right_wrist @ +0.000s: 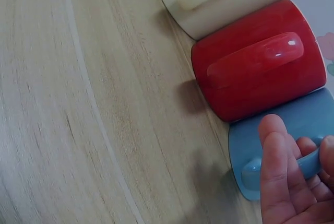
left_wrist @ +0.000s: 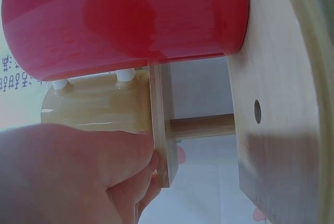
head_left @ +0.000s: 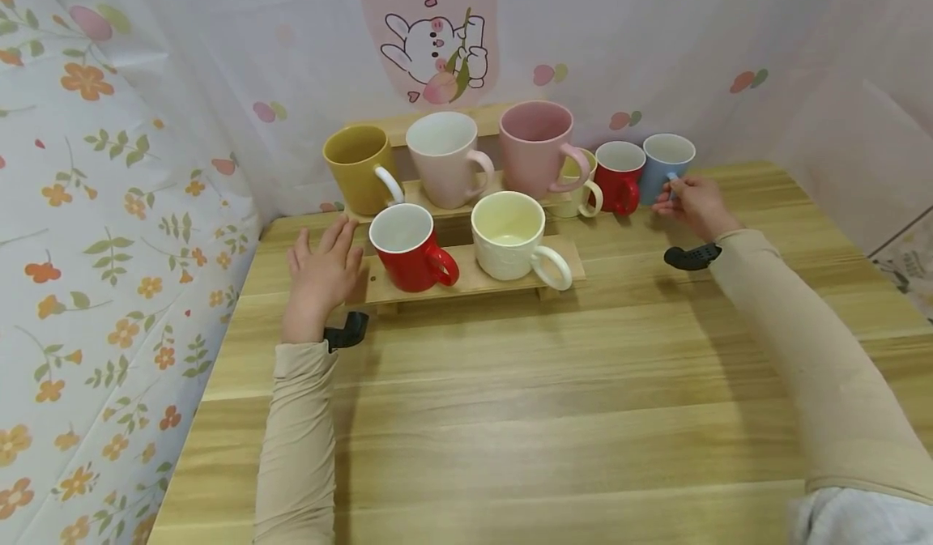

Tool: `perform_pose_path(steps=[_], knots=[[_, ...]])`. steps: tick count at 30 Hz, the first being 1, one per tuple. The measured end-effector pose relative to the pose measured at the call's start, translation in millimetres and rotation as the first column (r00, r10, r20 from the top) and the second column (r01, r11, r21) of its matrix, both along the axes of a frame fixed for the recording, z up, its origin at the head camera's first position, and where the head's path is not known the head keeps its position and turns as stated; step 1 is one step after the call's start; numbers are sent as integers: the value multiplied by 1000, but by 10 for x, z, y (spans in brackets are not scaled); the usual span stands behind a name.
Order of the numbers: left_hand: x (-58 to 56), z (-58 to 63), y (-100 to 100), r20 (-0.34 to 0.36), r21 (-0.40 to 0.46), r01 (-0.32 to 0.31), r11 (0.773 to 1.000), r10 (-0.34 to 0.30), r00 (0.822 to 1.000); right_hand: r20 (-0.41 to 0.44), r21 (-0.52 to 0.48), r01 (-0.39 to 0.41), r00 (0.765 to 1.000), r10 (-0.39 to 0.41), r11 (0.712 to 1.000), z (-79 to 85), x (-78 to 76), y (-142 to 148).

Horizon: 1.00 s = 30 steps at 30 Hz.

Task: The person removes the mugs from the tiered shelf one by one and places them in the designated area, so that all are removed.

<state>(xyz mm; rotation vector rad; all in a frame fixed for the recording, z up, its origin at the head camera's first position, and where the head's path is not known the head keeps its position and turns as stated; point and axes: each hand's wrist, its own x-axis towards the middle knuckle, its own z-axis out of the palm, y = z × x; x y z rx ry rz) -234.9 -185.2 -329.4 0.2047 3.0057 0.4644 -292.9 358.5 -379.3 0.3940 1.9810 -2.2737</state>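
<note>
At the right, my right hand [head_left: 698, 206] pinches the handle of a light blue mug [head_left: 659, 174], which stands on the table beside a small red mug [head_left: 619, 174]. The right wrist view shows the thumb and fingers around the blue handle [right_wrist: 309, 165]. My left hand [head_left: 324, 274] lies at the left end of a tiered wooden rack [head_left: 466, 260], fingers spread and fairly straight. In the left wrist view its fingers touch the end of a rack board [left_wrist: 159, 156], close to the mustard mug [left_wrist: 96, 104]. Some left fingertips are hidden.
On the rack's upper tier are the mustard mug, a pale pink mug [head_left: 448, 164] and a pink mug [head_left: 535, 152]. The lower tier bears a red mug [head_left: 404, 257] and a cream mug [head_left: 506, 241]. A small pale yellow mug [head_left: 576, 197] stands beside the small red one.
</note>
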Motion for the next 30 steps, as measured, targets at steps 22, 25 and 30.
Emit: perform_pose_path(steps=[22, 25, 30], knots=[[-25, 32, 25, -22, 5, 9, 1000, -9, 1000, -38, 14, 425, 905, -424, 905, 69, 265, -19], [-17, 33, 22, -12, 12, 2, 1000, -1, 1000, -60, 40, 431, 902, -428, 901, 113, 308, -68], [1, 25, 11, -2, 22, -5, 1000, 5, 1000, -101, 45, 369, 926, -363, 928, 233, 373, -210]])
